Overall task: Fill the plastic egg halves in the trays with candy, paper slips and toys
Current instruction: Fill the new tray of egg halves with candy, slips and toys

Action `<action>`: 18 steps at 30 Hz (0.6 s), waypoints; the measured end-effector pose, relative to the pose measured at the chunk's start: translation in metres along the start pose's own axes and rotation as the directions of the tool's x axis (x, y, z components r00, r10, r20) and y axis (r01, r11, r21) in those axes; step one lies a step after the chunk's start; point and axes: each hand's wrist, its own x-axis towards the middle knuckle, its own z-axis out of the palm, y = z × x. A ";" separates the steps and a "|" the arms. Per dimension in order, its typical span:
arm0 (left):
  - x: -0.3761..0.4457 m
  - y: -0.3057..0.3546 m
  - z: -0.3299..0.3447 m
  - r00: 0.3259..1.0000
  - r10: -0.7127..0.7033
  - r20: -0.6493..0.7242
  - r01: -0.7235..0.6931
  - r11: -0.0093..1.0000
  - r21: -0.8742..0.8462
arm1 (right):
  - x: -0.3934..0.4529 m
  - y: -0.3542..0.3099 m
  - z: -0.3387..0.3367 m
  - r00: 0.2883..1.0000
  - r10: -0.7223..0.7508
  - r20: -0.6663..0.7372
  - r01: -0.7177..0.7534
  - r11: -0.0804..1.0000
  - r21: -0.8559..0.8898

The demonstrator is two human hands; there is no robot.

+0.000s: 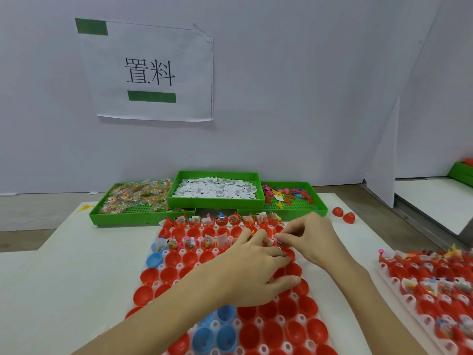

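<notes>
The left hand lies low over the big egg tray, its fingers spread a little and reaching forward, its thumb out to the side. It grips nothing that can be seen. The right hand is just past it, with its fingers pinched together on something small and blurry at the right end of the tray's third row. What the small thing is cannot be told. The two hands are close, almost touching at the fingertips.

Under them the tray is full of red egg halves with a few blue egg halves near the front and one at the left side. They all sit open side up. The far row already has candy, paper and toys in it. Part of the third row, on the left, is filled too. The rest are empty.

Behind the tray, three green bins stand side by side on the white table. The left bin has candy packs. The middle bin has white paper slips and sits higher. The right bin has little colored toys.

Two loose red egg pieces lie on the table right of the bins. A second egg tray at the right edge has filled halves. A paper sign hangs on the wall.
</notes>
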 end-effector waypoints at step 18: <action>-0.003 -0.006 -0.002 0.999 -0.033 -0.033 0.024 0.971 -0.240 | 0.001 0.003 -0.001 0.999 -0.029 0.019 0.029 1.000 0.003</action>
